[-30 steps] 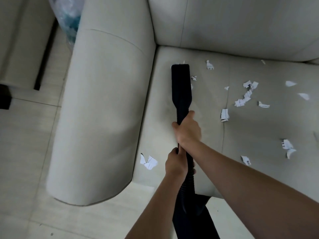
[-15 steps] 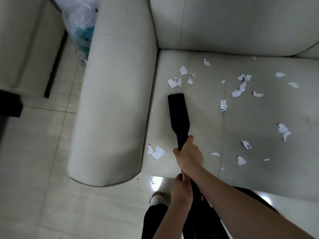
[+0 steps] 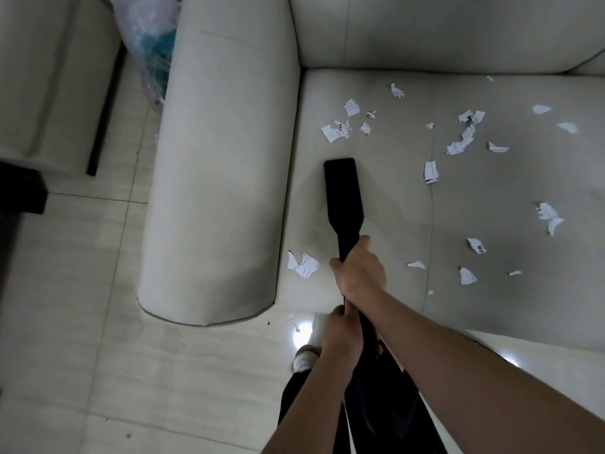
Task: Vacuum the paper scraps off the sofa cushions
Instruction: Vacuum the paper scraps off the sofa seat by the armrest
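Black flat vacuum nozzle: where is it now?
Head view: the nozzle lies on the beige seat cushion beside the left armrest, tip just short of a white paper-scrap cluster.

Plastic bag sits on pale floor tiles.

I see the flat black vacuum nozzle lying lengthwise on the pale seat cushion near its left edge, its mouth toward the back. Torn white paper scraps lie scattered just ahead of it and across to the right, with a few at the front-left corner.
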